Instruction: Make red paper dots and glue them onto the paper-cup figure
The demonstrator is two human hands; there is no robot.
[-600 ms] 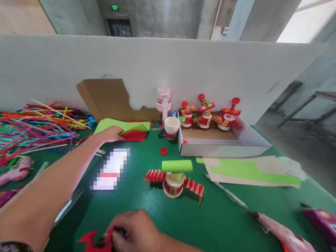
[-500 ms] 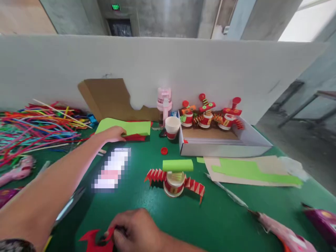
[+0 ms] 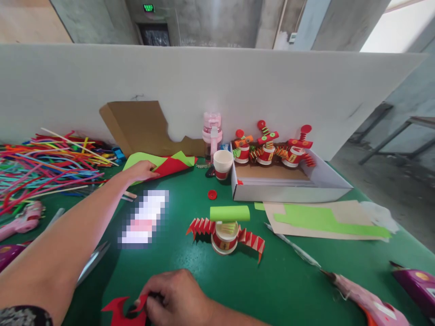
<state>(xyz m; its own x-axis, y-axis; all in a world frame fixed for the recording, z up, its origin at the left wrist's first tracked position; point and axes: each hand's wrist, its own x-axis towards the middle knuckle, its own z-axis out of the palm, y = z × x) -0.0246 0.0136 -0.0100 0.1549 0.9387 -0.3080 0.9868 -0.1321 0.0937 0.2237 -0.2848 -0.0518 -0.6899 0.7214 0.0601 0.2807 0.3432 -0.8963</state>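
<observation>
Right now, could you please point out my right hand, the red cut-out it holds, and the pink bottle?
Right hand (image 3: 178, 294): head view, on the back of the hand.
Red cut-out (image 3: 119, 312): head view, on its body left of the fingers.
Pink bottle (image 3: 212, 136): head view, around mid-height.

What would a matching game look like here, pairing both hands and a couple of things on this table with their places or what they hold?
1. Left hand
2. Right hand
3. Green tube
4. Three figures

A. In the white box
B. Holding a red cut piece
C. Gripping green and red sheets
D. At the cup with pleated red arms

Pairs: 1-C; 2-B; 3-D; 4-A
</observation>
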